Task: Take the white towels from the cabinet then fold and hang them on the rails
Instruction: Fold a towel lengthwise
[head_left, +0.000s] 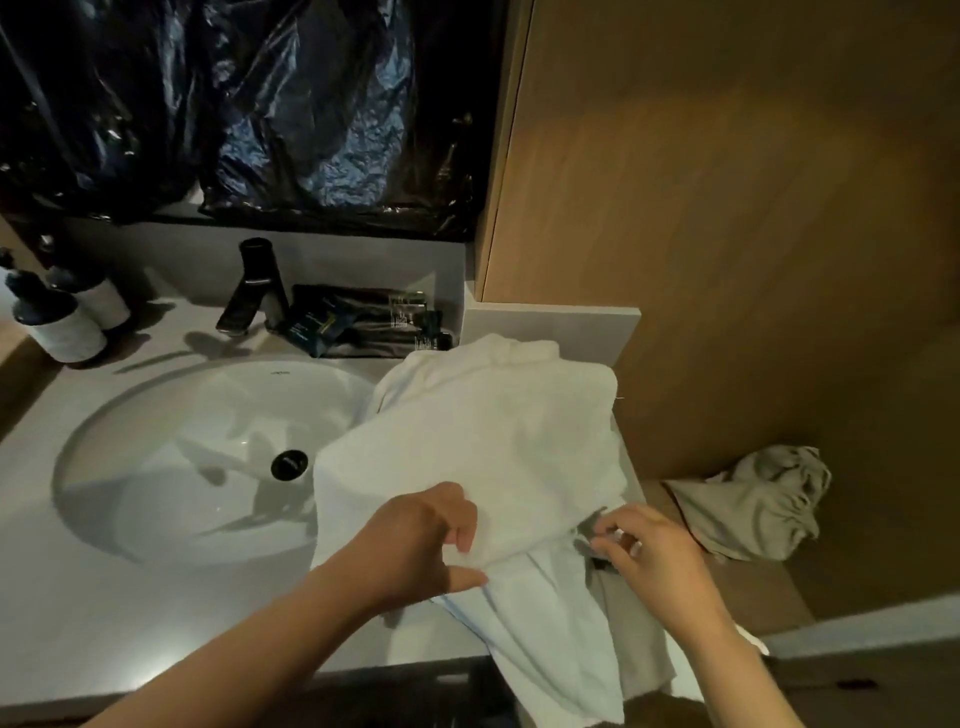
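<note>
We have the white towels (493, 441) out on the worktop (104, 597) beside the sink (208, 493), mid-fold. The left grip (415, 540) pinches a folded edge; the right grip (649, 551) curls at the towel's side, and we cannot tell whether it holds. Hanging remains.

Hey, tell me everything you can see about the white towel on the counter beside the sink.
The white towel looks like soft terry, rumpled and partly folded, lying on the grey counter right of the sink, its front end hanging over the edge. The left hand pinches a fold; the right hand touches its right edge.
</note>
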